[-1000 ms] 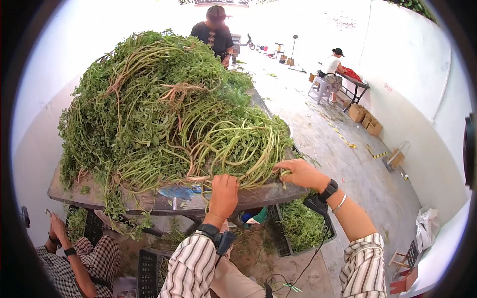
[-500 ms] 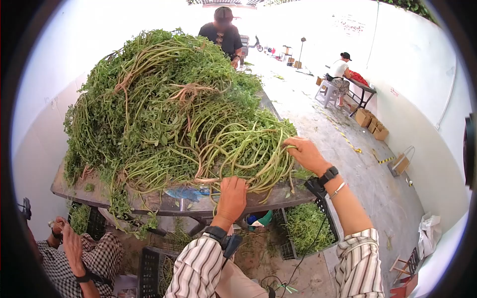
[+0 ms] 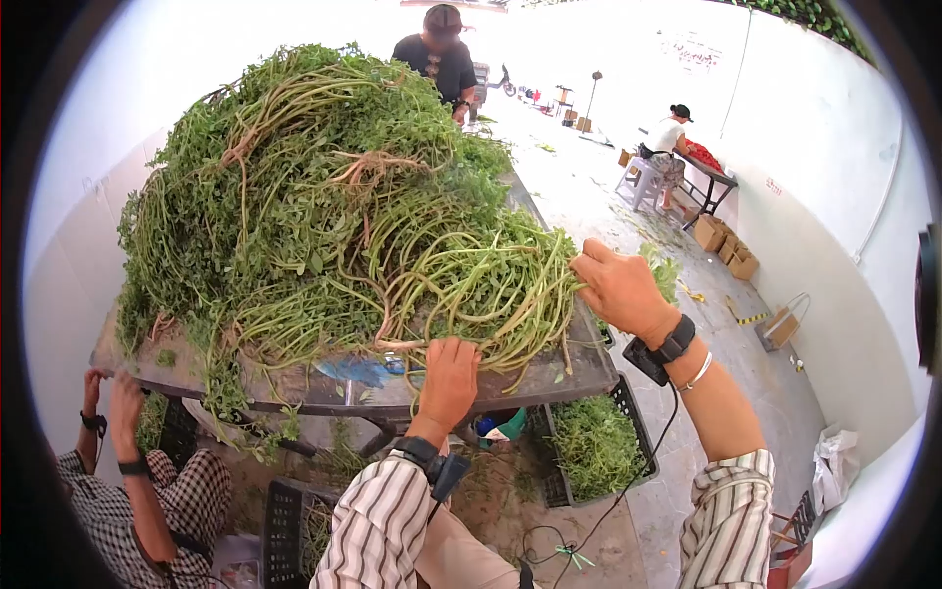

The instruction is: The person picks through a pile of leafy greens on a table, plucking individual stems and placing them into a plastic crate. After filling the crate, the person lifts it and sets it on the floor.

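Observation:
A big heap of leafy green plants (image 3: 294, 216) with long pale stems and pinkish roots covers much of the dark table (image 3: 510, 398). My left hand (image 3: 448, 381) is closed at the near edge of the heap, around the thick end of a plant stem (image 3: 400, 345). What lies inside its fingers is mostly hidden. Off the table's right corner, my right hand (image 3: 628, 294) pinches a green stem, and a leafy tip (image 3: 663, 272) shows behind it. Curved loose stems (image 3: 491, 285) lie between my two hands.
Below the table's right end stands a black crate (image 3: 643, 432) of greens; another crate (image 3: 285, 520) is lower left. A person in checked clothing (image 3: 147, 510) sits at left. Someone in black (image 3: 432, 64) stands behind the heap. A dark cable (image 3: 628, 491) hangs from my right wrist.
My right hand has moved right and slightly up with a stem, drawing its leafy tip past the heap's edge. My left hand stays nearly in place. The seated person's hands have risen toward the table.

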Tool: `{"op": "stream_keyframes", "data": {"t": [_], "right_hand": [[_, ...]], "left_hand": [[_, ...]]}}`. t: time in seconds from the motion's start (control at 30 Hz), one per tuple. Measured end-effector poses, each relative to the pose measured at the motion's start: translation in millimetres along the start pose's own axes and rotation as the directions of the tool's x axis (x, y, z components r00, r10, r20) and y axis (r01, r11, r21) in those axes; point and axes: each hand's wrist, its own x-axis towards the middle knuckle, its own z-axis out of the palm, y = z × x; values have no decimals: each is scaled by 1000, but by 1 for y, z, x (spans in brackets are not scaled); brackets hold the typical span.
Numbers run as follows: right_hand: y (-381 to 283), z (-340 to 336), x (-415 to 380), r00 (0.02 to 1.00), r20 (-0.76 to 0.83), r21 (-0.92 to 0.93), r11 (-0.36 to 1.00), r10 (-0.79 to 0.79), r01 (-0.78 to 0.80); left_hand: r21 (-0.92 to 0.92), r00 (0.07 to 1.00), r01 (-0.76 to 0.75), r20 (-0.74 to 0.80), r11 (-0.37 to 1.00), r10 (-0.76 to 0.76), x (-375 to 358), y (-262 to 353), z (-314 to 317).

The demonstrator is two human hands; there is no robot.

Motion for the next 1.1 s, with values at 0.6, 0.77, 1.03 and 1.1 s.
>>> {"op": "stream_keyframes", "data": {"t": [0.6,0.77,1.03,1.1], "right_hand": [[35,89,-27,916,39,439,817,399,-375],[20,114,0,926,158,410,830,344,-379],[22,108,24,942,75,415,849,327,-328],[22,87,27,961,0,457,855,277,-246]], "left_hand": [[-59,994,55,-95,997,-61,-1,-5,4],[-41,995,67,-73,997,-70,-1,-4,4],[-56,996,67,-49,996,-69,-1,-4,0],[-26,996,71,-49,997,-73,-1,-4,2]]}}
